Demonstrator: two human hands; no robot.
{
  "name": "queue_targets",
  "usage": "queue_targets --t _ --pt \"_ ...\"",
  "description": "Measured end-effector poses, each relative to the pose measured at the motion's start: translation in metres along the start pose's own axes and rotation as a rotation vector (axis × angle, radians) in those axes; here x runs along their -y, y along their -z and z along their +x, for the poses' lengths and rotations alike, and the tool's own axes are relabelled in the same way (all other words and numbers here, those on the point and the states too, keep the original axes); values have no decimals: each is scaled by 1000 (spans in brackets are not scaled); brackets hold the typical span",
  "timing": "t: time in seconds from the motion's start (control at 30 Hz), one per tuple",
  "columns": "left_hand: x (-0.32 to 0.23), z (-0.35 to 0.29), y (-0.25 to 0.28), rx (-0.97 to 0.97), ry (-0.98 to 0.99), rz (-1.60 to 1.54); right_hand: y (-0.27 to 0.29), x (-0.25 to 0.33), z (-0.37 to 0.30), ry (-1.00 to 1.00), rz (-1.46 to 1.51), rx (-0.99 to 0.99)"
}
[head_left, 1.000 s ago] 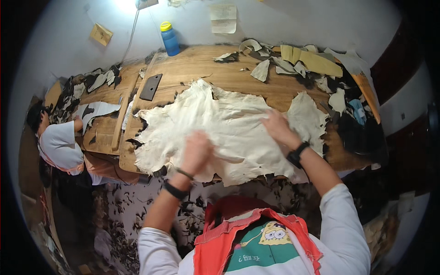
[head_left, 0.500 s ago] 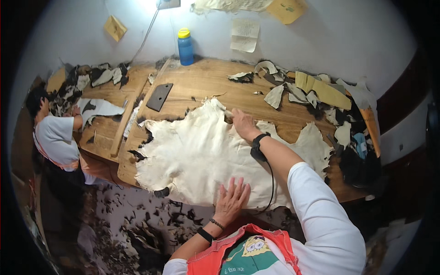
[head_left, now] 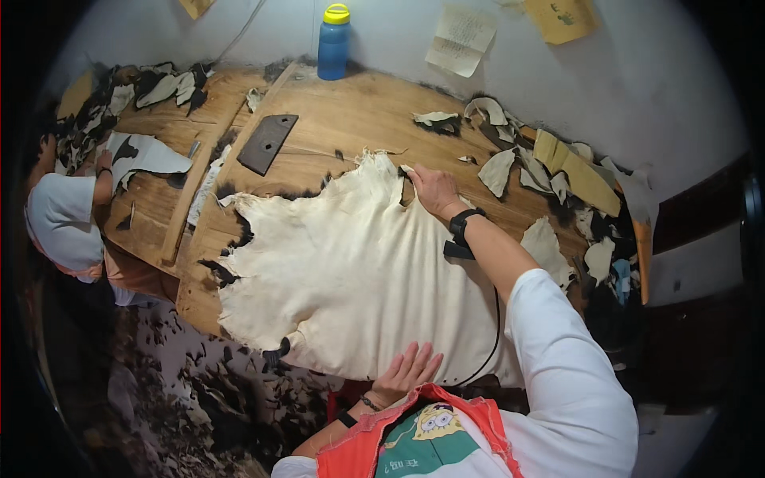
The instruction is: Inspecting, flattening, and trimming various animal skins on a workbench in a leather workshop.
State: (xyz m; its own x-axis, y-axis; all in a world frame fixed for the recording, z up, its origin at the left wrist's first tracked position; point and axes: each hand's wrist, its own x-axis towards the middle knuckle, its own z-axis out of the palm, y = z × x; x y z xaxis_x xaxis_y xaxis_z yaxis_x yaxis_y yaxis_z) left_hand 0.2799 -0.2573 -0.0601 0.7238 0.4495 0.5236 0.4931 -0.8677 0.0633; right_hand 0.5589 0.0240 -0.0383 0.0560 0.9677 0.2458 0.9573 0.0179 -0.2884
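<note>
A large cream-white hide (head_left: 335, 263) with dark fur showing at its ragged left edge lies pale side up on a wooden table. Long folds run across its right half. My right hand (head_left: 437, 191) is closed on the far edge of the hide, beside a notch where the wood shows. Whether those fingers also hold a small tool is hidden. Flat on the near edge of the hide rests my left hand (head_left: 405, 371), fingers stretched out. A pale ragged part (head_left: 548, 251) shows beyond my right forearm.
A dark plate with two holes (head_left: 268, 144) lies on the wooden table (head_left: 351, 107). A blue bottle (head_left: 333, 48) with a yellow lid stands by the wall. Scraps (head_left: 497, 173) crowd the right side. At far left, a co-worker (head_left: 68, 215) handles another hide piece (head_left: 147, 155).
The view has shifted. My right hand's grip on the far edge has changed, and the hide there is drawn into more folds. My left hand still lies flat at the near edge.
</note>
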Motion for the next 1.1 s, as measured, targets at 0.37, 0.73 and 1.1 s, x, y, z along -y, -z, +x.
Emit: queue_targets --t 0.37,0.73,1.1 --pt "41 34 77 466 38 -366 -17 36 55 127 -288 206" --pt "61 -12 10 84 -4 29 -59 64 94 8 37 -80" --pt "50 -14 12 59 -1 14 -47 51 104 7 174 38"
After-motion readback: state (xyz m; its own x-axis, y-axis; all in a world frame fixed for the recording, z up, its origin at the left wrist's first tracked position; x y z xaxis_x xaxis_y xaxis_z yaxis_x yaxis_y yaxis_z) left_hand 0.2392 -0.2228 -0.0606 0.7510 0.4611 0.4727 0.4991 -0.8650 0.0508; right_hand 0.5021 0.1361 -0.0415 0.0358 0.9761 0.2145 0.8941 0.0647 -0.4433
